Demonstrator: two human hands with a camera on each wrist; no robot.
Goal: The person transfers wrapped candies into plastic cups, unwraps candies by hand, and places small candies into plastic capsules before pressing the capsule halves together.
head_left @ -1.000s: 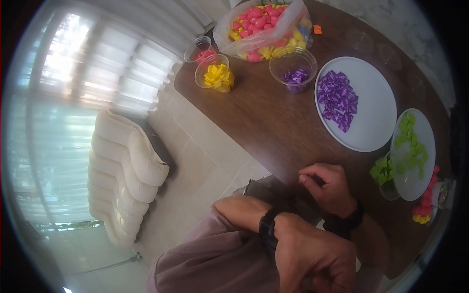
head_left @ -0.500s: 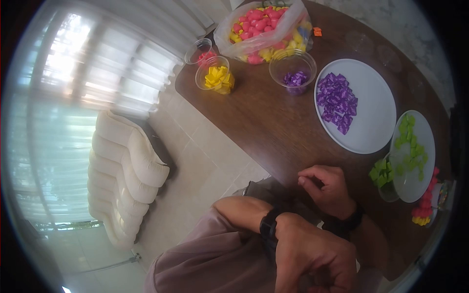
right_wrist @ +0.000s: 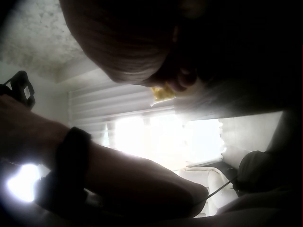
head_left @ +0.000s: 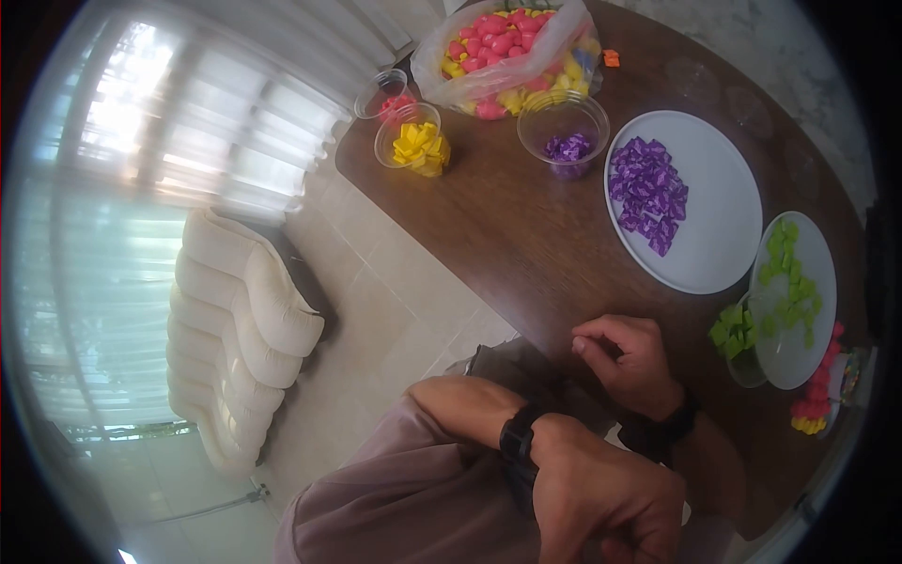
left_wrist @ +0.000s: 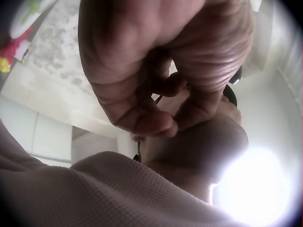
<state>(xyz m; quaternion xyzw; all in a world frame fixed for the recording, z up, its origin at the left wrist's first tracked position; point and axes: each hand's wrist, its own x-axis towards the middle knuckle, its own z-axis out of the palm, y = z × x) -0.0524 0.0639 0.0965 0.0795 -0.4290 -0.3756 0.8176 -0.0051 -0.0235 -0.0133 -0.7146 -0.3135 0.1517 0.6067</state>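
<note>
In the head view my left hand (head_left: 601, 484) hangs in front of my body, its fingers loosely curled down. The left wrist view shows that hand (left_wrist: 165, 42) from below, thumb and fingertips close together with nothing seen between them. My right hand (head_left: 631, 365) rests by the table's near edge, fingers relaxed and bent, holding nothing visible. Nearest to it are a white plate (head_left: 723, 226) with small purple packets (head_left: 648, 193) and a clear cup of green packets (head_left: 733, 331). In the right wrist view the right hand (right_wrist: 118, 42) is dark.
A second white plate with green packets (head_left: 789, 273) stands at the table's right. Clear cups hold yellow packets (head_left: 421, 146), red pieces (head_left: 395, 105) and purple packets (head_left: 567, 150). Behind them sits a plastic bag of pink and yellow pieces (head_left: 498, 42). A cream sofa (head_left: 235, 338) is at left.
</note>
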